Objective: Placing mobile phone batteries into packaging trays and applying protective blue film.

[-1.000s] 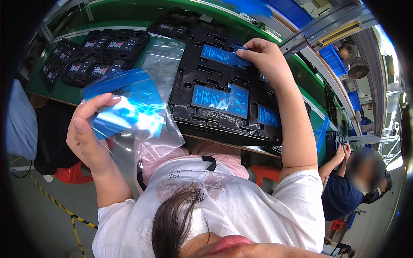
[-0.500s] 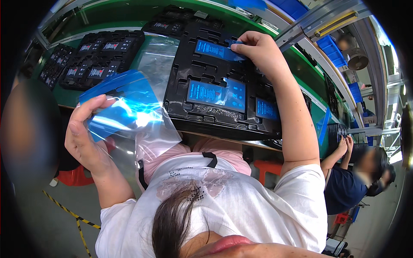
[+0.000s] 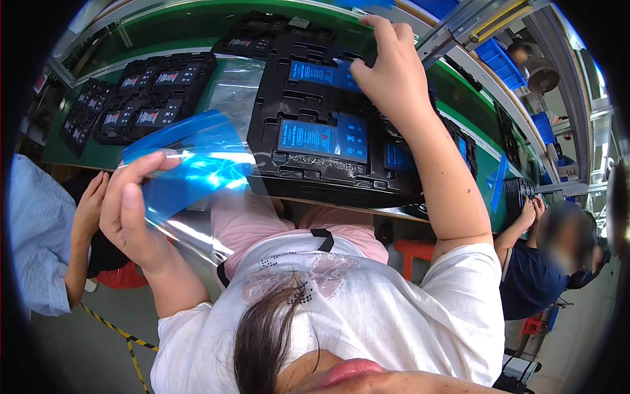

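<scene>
My left hand grips a thin, shiny sheet of blue and clear film between thumb and fingers, off the tray's near left side. A black moulded tray lies in front of me with flat, blue-faced battery packs in its recesses. The near pack shows fully, the far pack is partly behind my right hand, and another pack is beside my right forearm. Thumb and fingers spread, my right hand hovers at the far pack's right end and holds nothing I can see.
More black trays with dark packs stand at left and at the back of the green bench. A co-worker's blue sleeve is close on my left. Another person works at right. A metal frame post rises at back right.
My right hand has come off the far pack and its pinched fingers have spread. The left hand still has the film. At left, a co-worker's sleeve and hand have come into clearer view.
</scene>
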Demonstrator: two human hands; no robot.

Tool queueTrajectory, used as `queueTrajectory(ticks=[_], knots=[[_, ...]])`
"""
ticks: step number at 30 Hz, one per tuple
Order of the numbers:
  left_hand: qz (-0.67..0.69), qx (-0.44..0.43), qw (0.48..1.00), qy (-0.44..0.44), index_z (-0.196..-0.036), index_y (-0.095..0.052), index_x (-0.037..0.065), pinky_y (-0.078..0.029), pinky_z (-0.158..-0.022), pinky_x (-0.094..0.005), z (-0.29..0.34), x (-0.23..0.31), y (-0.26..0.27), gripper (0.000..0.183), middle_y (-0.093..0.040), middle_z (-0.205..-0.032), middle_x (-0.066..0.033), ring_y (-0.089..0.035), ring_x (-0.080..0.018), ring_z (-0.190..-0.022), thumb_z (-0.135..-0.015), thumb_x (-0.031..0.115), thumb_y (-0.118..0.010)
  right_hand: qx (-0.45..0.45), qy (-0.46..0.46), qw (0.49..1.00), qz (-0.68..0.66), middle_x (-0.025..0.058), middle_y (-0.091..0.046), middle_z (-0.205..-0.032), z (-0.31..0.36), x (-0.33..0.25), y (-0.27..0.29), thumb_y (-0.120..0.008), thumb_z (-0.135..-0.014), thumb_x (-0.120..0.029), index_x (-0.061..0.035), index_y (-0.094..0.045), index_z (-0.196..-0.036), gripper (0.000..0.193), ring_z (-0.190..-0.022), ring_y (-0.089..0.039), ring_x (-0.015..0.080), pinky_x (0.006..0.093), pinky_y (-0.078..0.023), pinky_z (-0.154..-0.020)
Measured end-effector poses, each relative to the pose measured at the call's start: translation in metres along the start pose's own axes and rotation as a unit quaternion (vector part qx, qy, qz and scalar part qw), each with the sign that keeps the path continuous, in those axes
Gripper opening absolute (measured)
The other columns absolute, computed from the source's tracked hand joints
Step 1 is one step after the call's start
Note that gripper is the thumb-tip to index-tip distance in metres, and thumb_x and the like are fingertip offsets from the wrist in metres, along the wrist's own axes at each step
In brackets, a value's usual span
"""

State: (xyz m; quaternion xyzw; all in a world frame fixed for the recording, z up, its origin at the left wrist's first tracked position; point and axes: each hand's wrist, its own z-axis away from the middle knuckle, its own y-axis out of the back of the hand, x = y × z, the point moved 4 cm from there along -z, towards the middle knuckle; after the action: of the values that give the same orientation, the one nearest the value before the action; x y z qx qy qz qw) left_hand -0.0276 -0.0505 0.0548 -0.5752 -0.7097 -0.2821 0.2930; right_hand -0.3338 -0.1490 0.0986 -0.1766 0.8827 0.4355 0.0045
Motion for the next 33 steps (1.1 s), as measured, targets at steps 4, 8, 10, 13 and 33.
queueTrajectory(ticks=[4,8,10,13,33], knots=[[-0.003,-0.043,0.998,-0.052,-0.098,-0.066,-0.005,-0.045,-0.082,-0.0329,-0.004,0.016,-0.008,0.029,-0.068,-0.088,-0.0162,-0.062,-0.0231,-0.084,-0.079,0.011,-0.052,0.052,0.207,0.951,-0.222,0.0169,-0.053,-0.110,0.007,-0.050,0.025,-0.070,-0.072,-0.023,-0.0047,-0.056,-0.113,0.047,-0.101,-0.054,0.0336,0.0403,-0.045,-0.087],[0.059,-0.085,0.993,-0.057,-0.113,-0.058,-0.005,-0.047,-0.083,-0.0339,0.004,0.025,-0.019,0.036,-0.068,-0.087,-0.0169,-0.064,-0.0240,-0.085,-0.078,0.005,-0.056,-0.023,0.345,0.894,-0.286,0.0155,-0.054,-0.117,0.030,-0.099,0.029,-0.067,-0.079,-0.039,-0.0046,-0.055,-0.121,0.056,-0.111,-0.050,0.0327,0.0417,-0.039,-0.093],[0.101,-0.079,0.991,-0.033,-0.133,-0.041,-0.005,-0.048,-0.086,-0.0348,0.004,0.026,-0.023,0.056,-0.068,-0.089,-0.0178,-0.065,-0.0244,-0.087,-0.081,0.007,-0.058,-0.078,0.363,0.882,-0.289,0.0141,-0.058,-0.107,0.041,-0.103,0.022,-0.066,-0.083,-0.030,-0.0039,-0.057,-0.117,0.044,-0.102,-0.055,0.0303,0.0402,-0.042,-0.090],[0.140,-0.087,0.985,0.051,-0.138,-0.035,-0.004,-0.049,-0.085,-0.0329,-0.003,0.036,-0.035,0.061,-0.067,-0.093,-0.0180,-0.065,-0.0227,-0.088,-0.084,0.008,-0.059,-0.049,0.358,0.877,-0.316,0.0104,-0.061,-0.087,0.049,-0.100,0.020,-0.066,-0.083,-0.018,-0.0035,-0.059,-0.107,0.029,-0.083,-0.060,0.0280,0.0386,-0.046,-0.079],[-0.012,0.009,0.995,0.094,-0.108,-0.061,-0.008,-0.045,-0.091,-0.0316,0.002,-0.004,0.028,0.088,-0.063,-0.106,-0.0192,-0.060,-0.0226,-0.099,-0.093,0.067,-0.018,-0.079,-0.217,0.955,-0.189,-0.0010,-0.057,-0.068,0.022,0.081,0.062,-0.073,-0.079,-0.033,-0.0044,-0.066,-0.092,0.032,-0.057,-0.052,0.0066,0.0193,-0.041,-0.052]])
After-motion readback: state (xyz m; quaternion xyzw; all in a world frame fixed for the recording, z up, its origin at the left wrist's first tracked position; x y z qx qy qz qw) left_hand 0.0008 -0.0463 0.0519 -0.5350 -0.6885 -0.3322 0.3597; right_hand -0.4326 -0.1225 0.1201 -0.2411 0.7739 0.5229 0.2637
